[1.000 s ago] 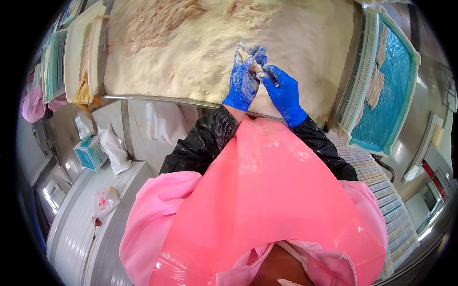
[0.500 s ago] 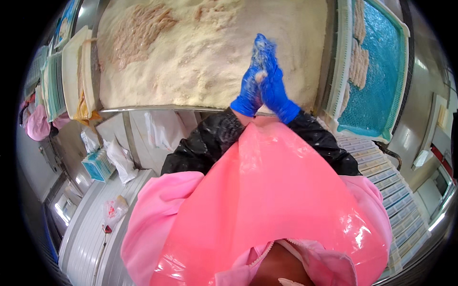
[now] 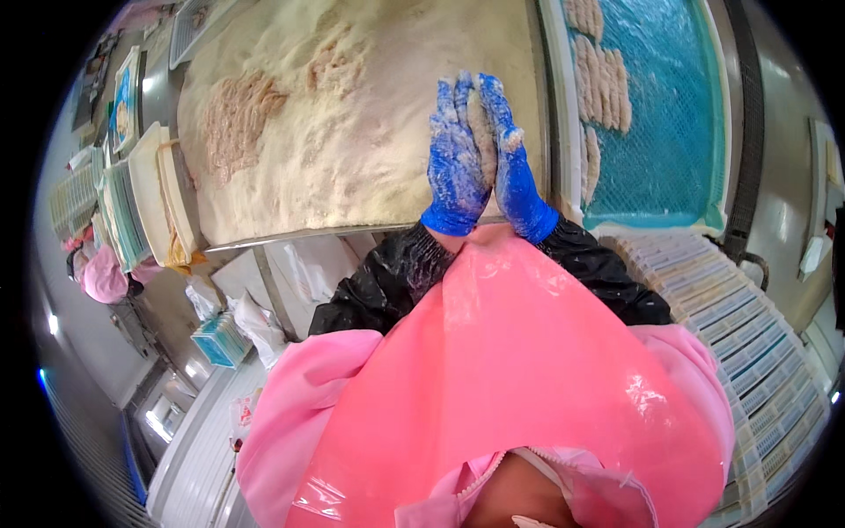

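My left hand (image 3: 453, 172), in a blue glove dusted with crumbs, faces my right hand (image 3: 518, 172) above the near right part of the crumb bed (image 3: 370, 167). Fingers stretched out, both palms hold a long crumb-coated strip of raw meat or fish (image 3: 482, 136) between them. A clump of crumbs clings to the right thumb. Raw pale pink strips (image 3: 238, 123) lie heaped on the crumbs at the left, and a smaller bunch (image 3: 334, 63) lies farther back.
To the right, a blue mesh-lined tray (image 3: 678, 150) holds coated strips (image 3: 603, 84) in rows along its left side. Below it stands a stack of pale crates (image 3: 713, 326). White trays (image 3: 150, 194) stand left of the bed; a metal rim (image 3: 308, 231) runs along its front.
My hands have parted slightly, and the strip between them now shows clearly. The view has shifted, so the tray appears farther left and shows more of its mesh.
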`<state>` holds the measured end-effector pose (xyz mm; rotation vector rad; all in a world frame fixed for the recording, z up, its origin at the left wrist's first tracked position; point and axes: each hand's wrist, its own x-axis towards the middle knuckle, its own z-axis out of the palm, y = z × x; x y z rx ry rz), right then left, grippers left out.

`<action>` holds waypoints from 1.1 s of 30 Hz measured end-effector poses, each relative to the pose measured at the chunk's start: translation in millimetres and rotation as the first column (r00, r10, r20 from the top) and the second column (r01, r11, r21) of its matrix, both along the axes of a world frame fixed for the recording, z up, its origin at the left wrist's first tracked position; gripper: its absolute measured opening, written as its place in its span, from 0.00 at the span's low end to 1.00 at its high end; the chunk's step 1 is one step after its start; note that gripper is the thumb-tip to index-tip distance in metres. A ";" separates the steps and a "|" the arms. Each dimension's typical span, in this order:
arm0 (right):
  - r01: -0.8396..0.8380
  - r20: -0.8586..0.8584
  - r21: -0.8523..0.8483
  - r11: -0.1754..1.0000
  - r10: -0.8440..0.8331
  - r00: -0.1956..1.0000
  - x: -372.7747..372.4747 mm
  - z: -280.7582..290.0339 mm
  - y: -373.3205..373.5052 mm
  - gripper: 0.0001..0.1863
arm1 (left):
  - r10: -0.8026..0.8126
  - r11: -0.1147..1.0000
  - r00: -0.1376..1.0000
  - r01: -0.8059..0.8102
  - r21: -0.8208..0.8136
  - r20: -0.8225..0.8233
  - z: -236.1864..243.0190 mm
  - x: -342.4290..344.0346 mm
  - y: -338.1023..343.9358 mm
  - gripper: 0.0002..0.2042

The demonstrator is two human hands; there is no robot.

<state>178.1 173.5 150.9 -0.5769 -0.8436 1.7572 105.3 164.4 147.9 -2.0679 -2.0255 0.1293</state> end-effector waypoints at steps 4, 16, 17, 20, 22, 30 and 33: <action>0.122 0.127 0.287 0.950 -0.165 0.978 14.1 5.6 -3.4 0.32 | -0.046 0.997 -0.374 -0.072 0.021 0.926 -21.0 28.3 -13.7 0.30; 0.274 0.212 -0.100 0.957 -0.248 0.945 84.9 25.7 -18.2 0.32 | 0.227 0.972 -0.924 0.197 -0.124 0.307 -2.3 96.2 0.5 0.25; 0.312 0.058 -0.249 0.917 -0.308 0.950 87.2 20.0 -16.1 0.32 | 0.331 0.939 -0.928 0.305 -0.161 0.172 -2.8 99.1 4.8 0.25; 0.308 0.097 -0.210 0.928 -0.294 0.951 127.8 -16.3 -16.9 0.33 | 0.416 0.890 -0.909 0.408 -0.202 -0.004 1.0 99.3 12.3 0.26; 0.258 0.062 -0.201 0.945 -0.251 0.966 152.1 -21.7 -18.1 0.36 | 0.341 0.934 -0.913 0.301 -0.194 0.226 4.1 86.8 13.4 0.26; 0.252 0.377 -0.164 0.954 -0.176 0.909 185.1 -60.5 -17.1 0.30 | 0.053 0.986 -0.502 -0.108 -0.123 0.864 -42.8 -19.1 -15.6 0.27; 0.228 0.423 -0.083 0.970 -0.173 0.890 155.6 -60.2 -13.0 0.28 | 0.028 0.968 -0.432 -0.214 -0.133 0.901 -63.4 -68.9 -37.8 0.26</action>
